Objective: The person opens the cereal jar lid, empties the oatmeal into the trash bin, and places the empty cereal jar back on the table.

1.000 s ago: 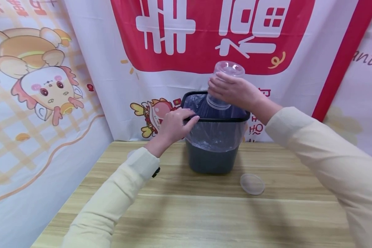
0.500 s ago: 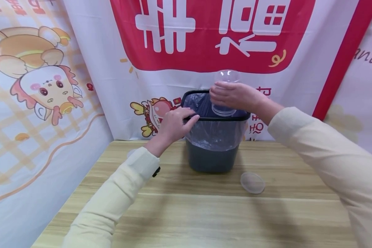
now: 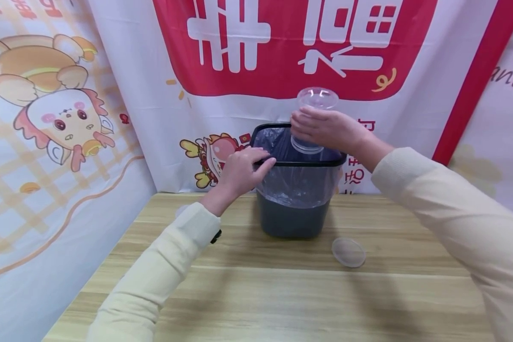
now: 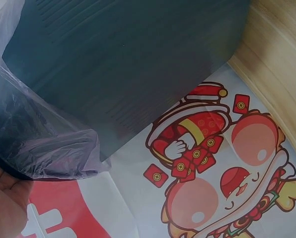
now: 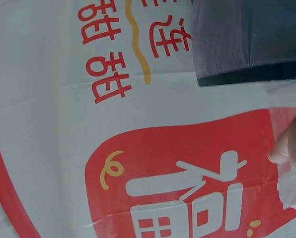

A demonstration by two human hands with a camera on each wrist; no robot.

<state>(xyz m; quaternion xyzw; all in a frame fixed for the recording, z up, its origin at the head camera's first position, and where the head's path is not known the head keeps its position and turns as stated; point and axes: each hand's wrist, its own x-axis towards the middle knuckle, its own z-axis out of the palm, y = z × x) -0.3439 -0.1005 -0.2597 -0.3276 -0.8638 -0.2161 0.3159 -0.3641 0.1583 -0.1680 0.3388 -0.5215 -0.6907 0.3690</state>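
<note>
A dark grey trash bin [image 3: 294, 222] stands upright at the back of the table, lined with a clear plastic bag [image 3: 299, 187] folded over its black rim. My left hand [image 3: 242, 172] grips the rim at the near left corner; in the left wrist view its fingers [image 4: 4, 178] curl under that rim. Over the bin's right side, my right hand [image 3: 325, 129] holds a clear round plastic container [image 3: 318, 99] upside down, base up and mouth down at the bin's opening. At the right wrist view's edge, the fingers [image 5: 292, 146] wrap the container [image 5: 291, 191].
A round translucent lid [image 3: 348, 252] lies flat on the wooden table [image 3: 273, 299], right of the bin. Another clear round piece [image 3: 181, 210] is partly hidden behind my left sleeve. A printed cloth [image 3: 222, 109] hangs right behind the bin.
My right hand has dipped with the upturned container toward the bin and come back up a little. The left hand stays on the rim.
</note>
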